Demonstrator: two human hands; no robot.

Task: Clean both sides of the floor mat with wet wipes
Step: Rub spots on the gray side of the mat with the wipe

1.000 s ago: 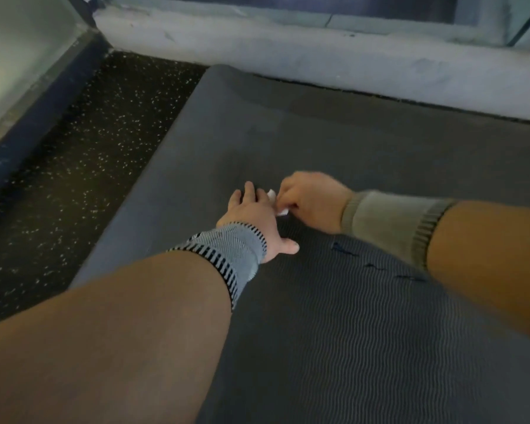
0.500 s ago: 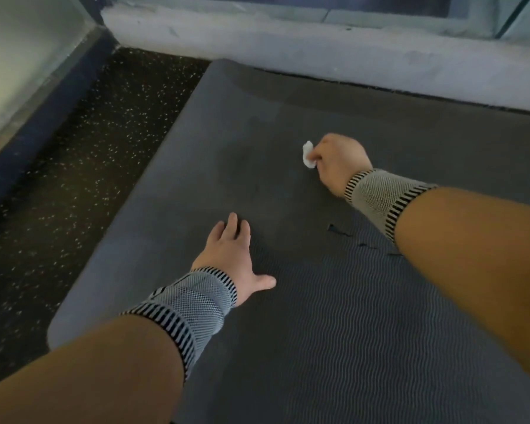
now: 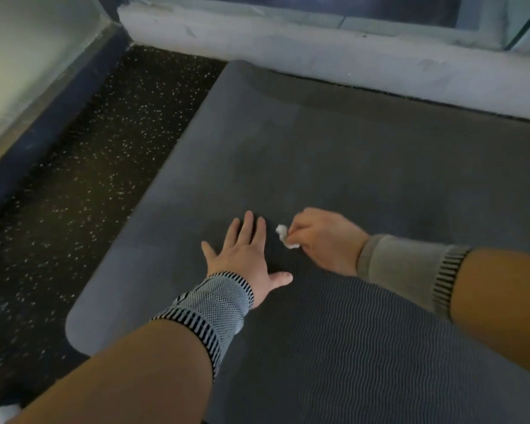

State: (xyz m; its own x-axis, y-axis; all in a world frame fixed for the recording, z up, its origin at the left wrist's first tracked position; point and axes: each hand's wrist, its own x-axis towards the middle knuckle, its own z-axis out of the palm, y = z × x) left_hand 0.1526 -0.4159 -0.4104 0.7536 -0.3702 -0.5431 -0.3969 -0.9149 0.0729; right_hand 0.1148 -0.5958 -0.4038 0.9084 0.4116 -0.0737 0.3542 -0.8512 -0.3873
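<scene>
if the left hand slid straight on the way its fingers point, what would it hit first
Probably nothing soon. The left hand lies flat on the floor mat, fingers pointing toward the far edge. That stretch of mat looks bare, so the pale ledge past it likely comes first. The wet wipe sits off to the right.

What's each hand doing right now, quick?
Left hand: open, fingers flat on the floor mat.
Right hand: pinches a wadded wet wipe.

right hand [image 3: 328, 240] with wet wipe [image 3: 285, 237] pulled back beside left hand [image 3: 245, 249]
</scene>
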